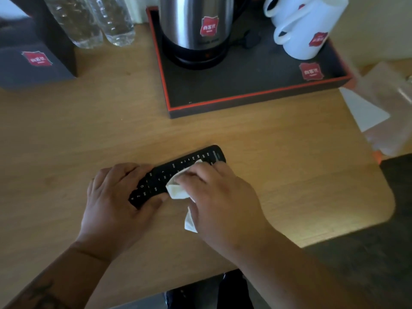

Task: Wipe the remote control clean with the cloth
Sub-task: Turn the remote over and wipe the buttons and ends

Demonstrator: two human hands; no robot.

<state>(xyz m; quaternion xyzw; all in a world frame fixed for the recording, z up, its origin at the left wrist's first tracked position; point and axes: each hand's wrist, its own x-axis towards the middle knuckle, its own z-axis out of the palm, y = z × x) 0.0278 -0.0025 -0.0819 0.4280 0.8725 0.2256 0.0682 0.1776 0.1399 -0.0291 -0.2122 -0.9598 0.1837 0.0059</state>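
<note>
The left hand (113, 197) clamps the black remote control (178, 175) flat on the wooden desk (89, 130) — the right hand (220, 197), fingers closed over a white cloth (176, 190), presses it onto the buttons.

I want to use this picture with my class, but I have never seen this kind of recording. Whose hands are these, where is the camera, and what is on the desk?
There is no machine here. One camera, worn on a person's head, looks down at their own hands. The left hand steadies a black remote control lying on the wooden desk. The right hand presses a pale cloth onto its buttons. Further back stand a steel kettle and white mugs on a dark tray, plus two water bottles and a dark box.
</note>
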